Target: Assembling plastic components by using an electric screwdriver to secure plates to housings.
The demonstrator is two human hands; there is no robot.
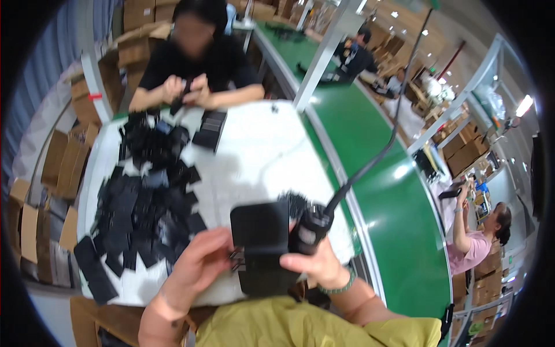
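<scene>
In front of my body is a black two-panel piece [263, 231], its flat panels meeting at a crosswise seam with small metal parts at the left edge. My left hand [203, 260] pinches that edge by the metal parts. My right hand [318, 266] is wrapped round a black corded electric screwdriver [312, 228], its cable rising to the upper right; the bit is hidden. The right thumb lies against the panel's right side. Just beyond the tool sits a heap of small dark pieces [295, 202], likely screws.
A large pile of black flat parts [141, 214] covers the left of the white table [260, 150]. Across it, a co-worker's hands [188, 89] hold a dark part. A green conveyor belt [381, 191] runs along the right. Cardboard boxes [63, 162] stand at the left.
</scene>
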